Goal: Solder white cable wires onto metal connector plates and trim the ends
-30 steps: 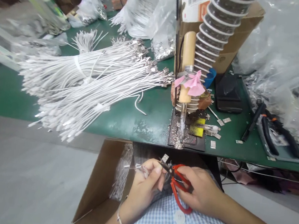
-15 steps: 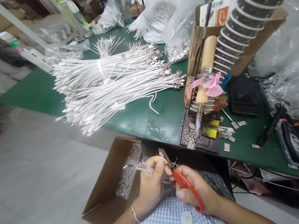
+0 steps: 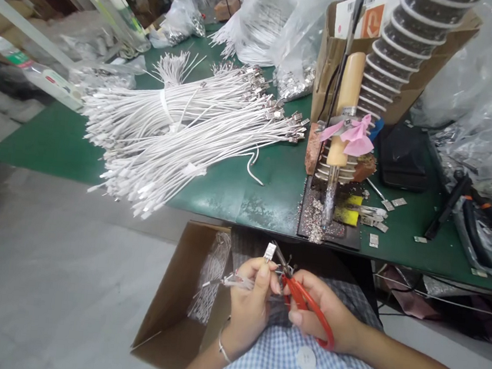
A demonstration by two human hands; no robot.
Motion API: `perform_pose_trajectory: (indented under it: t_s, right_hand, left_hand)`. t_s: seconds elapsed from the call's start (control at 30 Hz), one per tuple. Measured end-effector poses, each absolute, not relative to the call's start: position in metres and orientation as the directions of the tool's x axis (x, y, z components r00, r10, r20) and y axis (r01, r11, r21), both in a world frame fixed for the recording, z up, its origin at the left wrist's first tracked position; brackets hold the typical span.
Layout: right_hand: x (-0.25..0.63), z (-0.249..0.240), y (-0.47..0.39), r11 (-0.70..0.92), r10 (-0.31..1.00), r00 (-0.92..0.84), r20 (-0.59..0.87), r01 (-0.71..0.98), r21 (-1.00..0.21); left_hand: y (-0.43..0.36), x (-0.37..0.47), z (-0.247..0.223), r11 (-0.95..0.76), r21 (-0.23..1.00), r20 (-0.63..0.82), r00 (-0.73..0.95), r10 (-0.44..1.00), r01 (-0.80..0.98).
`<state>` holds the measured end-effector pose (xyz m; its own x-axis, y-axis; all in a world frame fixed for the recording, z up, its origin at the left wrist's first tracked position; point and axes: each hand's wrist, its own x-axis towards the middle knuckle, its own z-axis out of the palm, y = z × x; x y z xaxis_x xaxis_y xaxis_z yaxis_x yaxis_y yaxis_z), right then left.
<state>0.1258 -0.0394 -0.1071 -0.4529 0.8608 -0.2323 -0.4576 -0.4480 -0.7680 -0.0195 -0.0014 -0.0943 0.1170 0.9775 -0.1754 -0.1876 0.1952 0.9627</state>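
Head view. The left hand (image 3: 250, 300) is positioned near, in front of the worktop (image 3: 221, 208). Its fingers are pinched together on a small metal connector (image 3: 270, 251), which stands upright above the thumb and index finger. The same hand also grips several white wires (image 3: 239, 281), whose ends extend to the left.

The right hand (image 3: 329, 312) is located immediately to the right. Its fingers are curled closed around the handles of red pliers (image 3: 303, 296). The tips of the pliers point far and left, just beside the connector; contact between them cannot be confirmed.

A cardboard box (image 3: 165, 305) is located to the left of the left hand and contains loose wires (image 3: 206, 298).

On the worktop, large wire bundles (image 3: 182, 124) lie on the left, connector ends facing right. A soldering iron (image 3: 348, 95) with a wooden handle is mounted tip down to their right. A yellow sponge (image 3: 349, 212) is located just right of the tip.
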Motion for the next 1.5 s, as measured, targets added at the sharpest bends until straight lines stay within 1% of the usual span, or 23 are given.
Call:
perform_pose_trajectory:
  t_s: [0.1,0.2,0.23,0.3,0.33,0.4,0.47,0.53,0.63,0.73,0.77,0.83,0.93,0.97,1.03,1.1,1.2,1.27,1.37,1.5]
  right_hand:
    - [0.141,-0.102,-0.044,-0.344,0.888,-0.392,-0.241,-0.217,-0.914]
    - [0.156,-0.098,-0.048,-0.191,0.905,-0.376,-0.2,0.062,-0.98]
    - [0.16,-0.097,-0.048,-0.122,0.915,-0.363,-0.173,0.159,-0.98]
    - [0.165,-0.093,-0.046,0.022,0.938,-0.333,-0.096,0.335,-0.942]
    - [0.167,-0.091,-0.045,0.082,0.943,-0.327,-0.057,0.396,-0.914]
    - [0.17,-0.087,-0.042,0.159,0.946,-0.324,0.002,0.46,-0.874]
    - [0.172,-0.082,-0.04,0.187,0.944,-0.328,0.027,0.466,-0.865]
    - [0.174,-0.079,-0.04,0.173,0.939,-0.345,0.013,0.437,-0.883]
    - [0.176,-0.076,-0.042,0.088,0.923,-0.38,-0.057,0.352,-0.932]
    - [0.178,-0.076,-0.045,-0.03,0.895,-0.426,-0.132,0.239,-0.971]
    - [0.179,-0.077,-0.046,-0.044,0.89,-0.435,-0.139,0.222,-0.974]
    - [0.179,-0.077,-0.046,0.037,0.911,-0.405,-0.084,0.282,-0.959]
    - [0.179,-0.079,-0.045,0.222,0.947,-0.314,0.071,0.477,-0.85]
    - [0.179,-0.08,-0.045,0.25,0.949,-0.298,0.103,0.514,-0.821]
    - [0.179,-0.082,-0.045,0.252,0.949,-0.296,0.104,0.524,-0.814]
    - [0.18,-0.082,-0.045,0.226,0.943,-0.327,0.066,0.48,-0.848]
    - [0.181,-0.08,-0.044,0.144,0.922,-0.388,-0.005,0.354,-0.924]
    - [0.181,-0.078,-0.042,0.124,0.921,-0.389,-0.011,0.321,-0.939]
    - [0.181,-0.078,-0.041,0.137,0.928,-0.372,0.009,0.318,-0.938]
    - [0.181,-0.082,-0.041,0.095,0.914,-0.406,0.002,0.209,-0.973]
  left_hand:
    - [0.001,-0.023,-0.094,0.133,0.985,-0.118,0.131,0.984,-0.111]
    - [0.003,-0.024,-0.091,0.051,0.999,-0.048,0.172,0.984,-0.013]
    - [0.004,-0.024,-0.09,0.019,1.0,-0.023,0.187,0.982,0.024]
    - [0.005,-0.025,-0.086,-0.052,0.993,0.028,0.217,0.976,0.104]
    - [0.005,-0.026,-0.084,-0.088,0.986,0.053,0.232,0.971,0.143]
    - [0.007,-0.028,-0.081,-0.158,0.963,0.098,0.266,0.959,0.217]
    - [0.008,-0.03,-0.078,-0.228,0.933,0.14,0.302,0.943,0.279]
    - [0.009,-0.032,-0.076,-0.309,0.897,0.199,0.334,0.921,0.317]
    - [0.011,-0.032,-0.072,-0.428,0.837,0.296,0.375,0.878,0.341]
    - [0.012,-0.031,-0.068,-0.49,0.786,0.338,0.4,0.852,0.378]
    - [0.012,-0.032,-0.067,-0.502,0.771,0.347,0.404,0.847,0.391]
    - [0.012,-0.032,-0.067,-0.525,0.747,0.365,0.409,0.836,0.407]
    - [0.012,-0.033,-0.066,-0.547,0.725,0.379,0.421,0.824,0.419]
    - [0.012,-0.033,-0.066,-0.55,0.72,0.378,0.425,0.822,0.423]
    - [0.012,-0.032,-0.065,-0.554,0.714,0.377,0.432,0.819,0.428]
    - [0.013,-0.032,-0.063,-0.561,0.708,0.381,0.438,0.815,0.428]
    - [0.014,-0.031,-0.061,-0.579,0.698,0.393,0.449,0.802,0.422]
    - [0.014,-0.032,-0.06,-0.589,0.689,0.4,0.456,0.795,0.422]
    - [0.015,-0.032,-0.059,-0.603,0.675,0.409,0.465,0.785,0.425]
    - [0.016,-0.031,-0.059,-0.617,0.665,0.429,0.461,0.777,0.421]
